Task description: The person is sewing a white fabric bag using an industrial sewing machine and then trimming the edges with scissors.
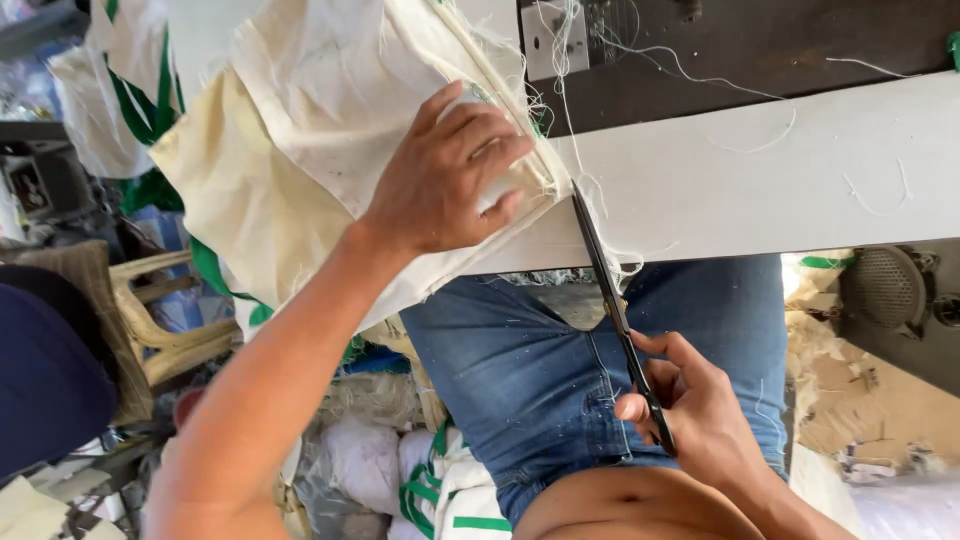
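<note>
The scissors' (620, 325) handles seem hidden inside the right hand (700, 410).

**A crowded sewing corner in daylight**

A white tabletop (800, 170) crosses the upper right, with a dark panel (760, 50) above it strewn with loose threads. At left stands a cream plastic chair (165, 330) among heaps of white sacks with green stripes (440, 490). A dark perforated cover (885, 290) sits at right above torn cardboard scraps (840, 390). Soft daylight falls evenly.
</note>
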